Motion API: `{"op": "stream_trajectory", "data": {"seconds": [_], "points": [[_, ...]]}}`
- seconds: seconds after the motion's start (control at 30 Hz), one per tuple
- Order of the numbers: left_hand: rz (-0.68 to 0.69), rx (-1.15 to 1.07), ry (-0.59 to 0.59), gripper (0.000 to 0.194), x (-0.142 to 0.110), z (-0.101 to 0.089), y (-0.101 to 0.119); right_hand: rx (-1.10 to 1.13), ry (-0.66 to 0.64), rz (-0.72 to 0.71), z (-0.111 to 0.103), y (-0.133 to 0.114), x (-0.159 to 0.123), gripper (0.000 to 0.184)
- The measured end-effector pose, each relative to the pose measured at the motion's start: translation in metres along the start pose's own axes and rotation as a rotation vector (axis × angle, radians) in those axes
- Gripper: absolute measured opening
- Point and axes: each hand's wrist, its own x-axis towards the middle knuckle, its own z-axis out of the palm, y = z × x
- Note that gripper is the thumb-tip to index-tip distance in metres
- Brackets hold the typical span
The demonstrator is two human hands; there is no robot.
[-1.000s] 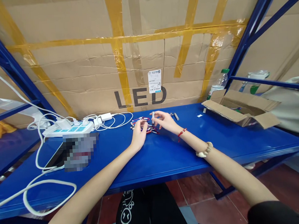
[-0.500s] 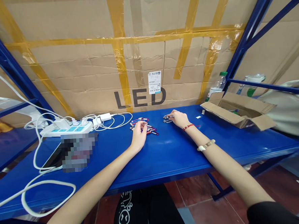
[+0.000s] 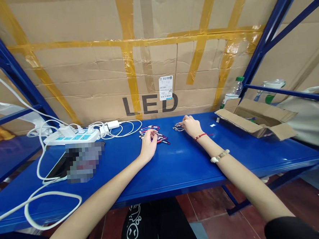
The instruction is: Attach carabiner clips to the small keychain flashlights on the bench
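My left hand (image 3: 149, 148) rests on the blue table with its fingers curled together, against a pile of small shiny metal pieces (image 3: 163, 138) in red, blue, purple and silver. Some of these look like slim tubes with clips. Whatever its fingertips pinch is too small to make out. To the right, my right hand (image 3: 191, 127) is closed, fingers pointing down over a small group of silver pieces (image 3: 178, 127). Its palm side is hidden, so what lies within the fingers cannot be made out. A strip of blue table separates the two groups.
A white power strip (image 3: 74, 137) with plugs and looping cables (image 3: 126, 130) lies at the left, behind a pixelated flat object (image 3: 83, 162). On the right stand an open cardboard box (image 3: 253, 121) and a green-capped bottle (image 3: 233, 89). A taped carton (image 3: 100, 80) backs the table.
My right hand's fingers have shifted slightly over the silver pieces, and more of these show now. My left hand stays at the coloured pile. The whole view has moved a little.
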Motion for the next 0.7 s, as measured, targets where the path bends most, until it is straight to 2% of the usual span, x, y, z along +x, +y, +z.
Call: {"op": "stream_trajectory", "data": {"seconds": [0.13, 0.27, 0.37, 0.53, 0.7], "points": [[-0.001, -0.002, -0.006, 0.009, 0.0, 0.0, 0.0, 0.01, 0.05, 0.093, -0.002, 0.0, -0.002, 0.029], [0.03, 0.046, 0.002, 0.011, 0.0, 0.0, -0.002, 0.018, 0.013, 0.179, -0.002, -0.001, -0.002, 0.033], [0.091, 0.268, -0.001, 0.013, 0.0, -0.003, -0.003, 0.025, -0.02, 0.201, 0.001, -0.002, 0.0, 0.033], [0.286, 0.706, -0.101, 0.009, -0.002, -0.009, -0.002, 0.046, -0.02, 0.218, 0.004, 0.0, 0.0, 0.024], [0.343, 0.865, -0.165, 0.015, -0.002, -0.011, -0.002, 0.128, 0.085, 0.168, -0.004, -0.007, -0.003, 0.028]]}}
